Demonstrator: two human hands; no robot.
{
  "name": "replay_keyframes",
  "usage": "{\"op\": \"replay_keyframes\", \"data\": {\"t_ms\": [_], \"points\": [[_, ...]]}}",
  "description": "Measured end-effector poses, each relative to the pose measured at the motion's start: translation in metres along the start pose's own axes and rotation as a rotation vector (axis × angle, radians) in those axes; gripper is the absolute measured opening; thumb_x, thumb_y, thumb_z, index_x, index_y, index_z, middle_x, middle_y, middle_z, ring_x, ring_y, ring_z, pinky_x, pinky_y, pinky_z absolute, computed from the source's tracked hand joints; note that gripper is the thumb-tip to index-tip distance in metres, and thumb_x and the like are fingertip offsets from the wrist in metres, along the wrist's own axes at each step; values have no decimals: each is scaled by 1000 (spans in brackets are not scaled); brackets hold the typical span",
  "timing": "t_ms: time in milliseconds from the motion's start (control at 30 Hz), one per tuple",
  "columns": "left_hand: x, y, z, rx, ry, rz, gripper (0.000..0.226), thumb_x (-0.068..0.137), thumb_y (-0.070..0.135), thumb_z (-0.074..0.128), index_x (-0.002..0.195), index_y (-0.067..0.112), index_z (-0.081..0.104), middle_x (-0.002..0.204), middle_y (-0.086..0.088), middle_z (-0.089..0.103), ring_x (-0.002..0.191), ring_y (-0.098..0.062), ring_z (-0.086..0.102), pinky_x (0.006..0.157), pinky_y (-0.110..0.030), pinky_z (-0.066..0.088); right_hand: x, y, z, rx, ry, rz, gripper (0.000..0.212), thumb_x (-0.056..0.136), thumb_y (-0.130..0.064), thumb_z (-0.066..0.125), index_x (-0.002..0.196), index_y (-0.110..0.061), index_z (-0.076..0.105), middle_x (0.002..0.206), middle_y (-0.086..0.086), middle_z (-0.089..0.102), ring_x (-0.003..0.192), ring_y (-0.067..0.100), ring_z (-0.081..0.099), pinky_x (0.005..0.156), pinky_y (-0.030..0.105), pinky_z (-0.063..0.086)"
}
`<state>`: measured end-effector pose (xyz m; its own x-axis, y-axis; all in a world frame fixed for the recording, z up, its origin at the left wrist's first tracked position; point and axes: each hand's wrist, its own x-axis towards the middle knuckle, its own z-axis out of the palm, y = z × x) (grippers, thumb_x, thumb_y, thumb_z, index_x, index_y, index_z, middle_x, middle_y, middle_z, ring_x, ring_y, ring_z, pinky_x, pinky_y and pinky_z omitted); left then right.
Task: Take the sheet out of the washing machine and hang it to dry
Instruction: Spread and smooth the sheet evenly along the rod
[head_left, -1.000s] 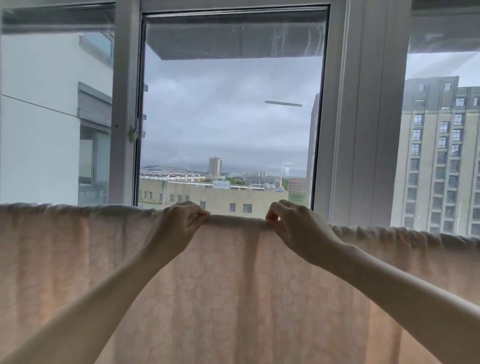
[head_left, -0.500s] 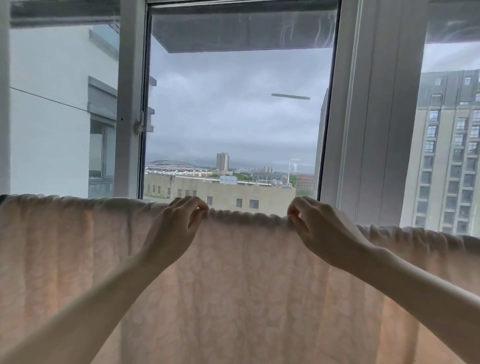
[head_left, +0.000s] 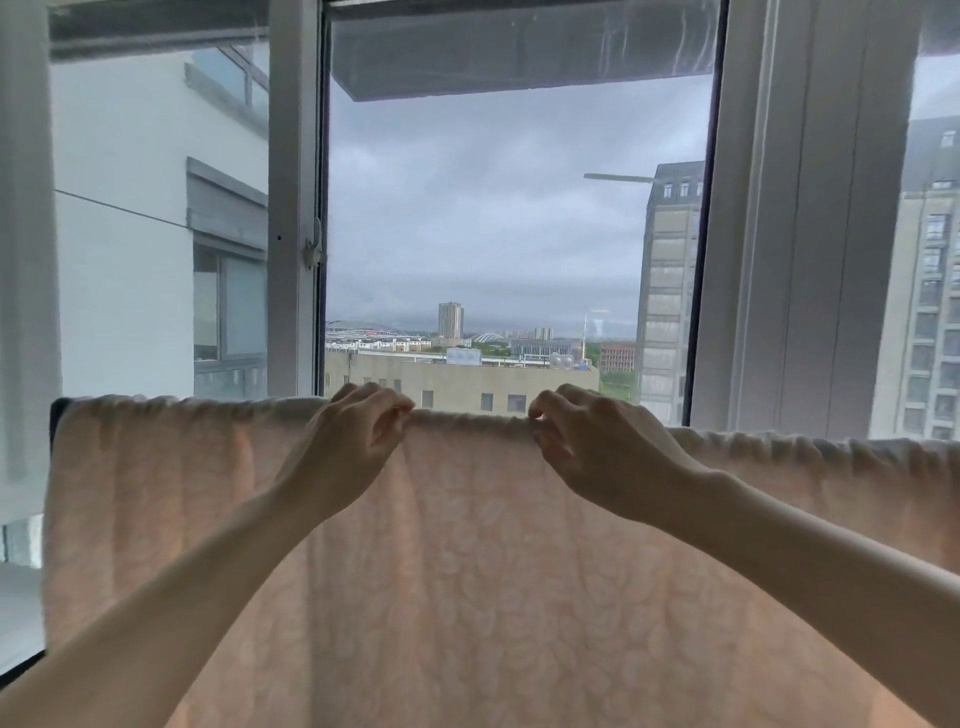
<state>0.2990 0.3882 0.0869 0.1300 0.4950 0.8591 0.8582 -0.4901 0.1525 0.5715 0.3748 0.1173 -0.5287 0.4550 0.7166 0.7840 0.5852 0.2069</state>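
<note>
Right hand (head_left: 597, 447) has slid back toward left hand (head_left: 353, 447) | both pinch the sheet (head_left: 467, 571) top fold — draped, 2 hands near | window frame (head_left: 293, 208) behind

Above the hung sheet (head_left: 467, 571) open air runs to the window frame (head_left: 293, 208), whose uprights and glass close off the way beyond.

Sheet (head_left: 467, 571) before window (head_left: 519, 208); hands on top.
</note>
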Motion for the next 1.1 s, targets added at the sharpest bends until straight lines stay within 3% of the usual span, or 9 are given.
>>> {"op": "replay_keyframes", "data": {"t_ms": [200, 333, 467, 600, 733, 800, 900, 1033, 1100], "points": [[0, -53, -26, 63, -69, 35, 22, 96, 27, 56, 114, 20, 68, 108, 7, 69, 105, -13, 59, 88, -35, 49, 36, -44, 24, 14, 11, 11, 29, 98, -40, 44, 120, -24, 53, 111, -5, 62, 95, 18, 61, 75, 35, 51], [2, -78, -36, -31, -57, 70, 17, 91, 22, 64, 106, 20, 72, 103, 9, 70, 97, -9, 63, 84, -34, 53, 55, -67, 49, 52, 10, 65, 21, 99, -39, 44, 105, -23, 57, 98, -8, 61, 86, 17, 61, 70, 35, 51], [5, -86, -33, -126, 26, 89, 9, 87, 21, 71, 94, 21, 75, 94, 13, 71, 86, -8, 66, 76, -36, 56, 66, -74, 56, 271, 107, 259, 10, 89, -33, 64, 92, -25, 70, 91, -11, 70, 83, 10, 66, 73, 36, 54], [6, -86, -26, -172, 58, 26, 6, 89, 18, 67, 89, 24, 69, 86, 11, 70, 78, -10, 65, 69, -37, 55, 67, -77, 59, 293, 168, 336, 8, 90, -18, 65, 92, -18, 72, 88, -7, 73, 82, 8, 66, 78, 33, 55], [5, -92, -32, -316, 180, -16, 7, 97, 14, 55, 91, 12, 58, 77, 3, 64, 71, -15, 61, 68, -38, 51, 56, -74, 47, 472, 442, 392, 8, 91, -10, 62, 87, -14, 67, 83, -4, 68, 78, -4, 61, 72, 9, 47], [-1, -93, -35, -350, 194, 51, 8, 98, 14, 53, 93, 9, 56, 80, 3, 62, 73, -11, 58, 68, -35, 49, 44, -72, 44, 416, 494, 313, 5, 91, -9, 62, 87, -11, 65, 84, -3, 66, 80, 1, 61, 72, 13, 48], [-19, -93, -30, -246, 124, 250, 15, 100, 19, 50, 91, 9, 58, 90, 1, 63, 87, -15, 60, 77, -40, 49, 27, -72, 49, 214, 377, 98, 6, 91, -8, 61, 88, -5, 65, 85, 0, 63, 81, 10, 58, 72, 27, 49], [-26, -98, -27, -131, 117, 357, 25, 97, 28, 53, 83, 9, 60, 87, 2, 60, 88, -20, 56, 77, -43, 49, 20, -72, 44, 89, 286, -27, 12, 91, -14, 62, 86, -4, 65, 86, 1, 63, 82, 14, 56, 73, 23, 47], [-18, -96, -33, -133, 101, 347, 23, 93, 31, 59, 80, 12, 61, 84, 5, 59, 86, -17, 55, 75, -40, 50, 21, -74, 38, 125, 259, 1, 4, 87, -11, 66, 84, -8, 66, 86, -3, 64, 84, 11, 56, 74, 25, 48]]}}
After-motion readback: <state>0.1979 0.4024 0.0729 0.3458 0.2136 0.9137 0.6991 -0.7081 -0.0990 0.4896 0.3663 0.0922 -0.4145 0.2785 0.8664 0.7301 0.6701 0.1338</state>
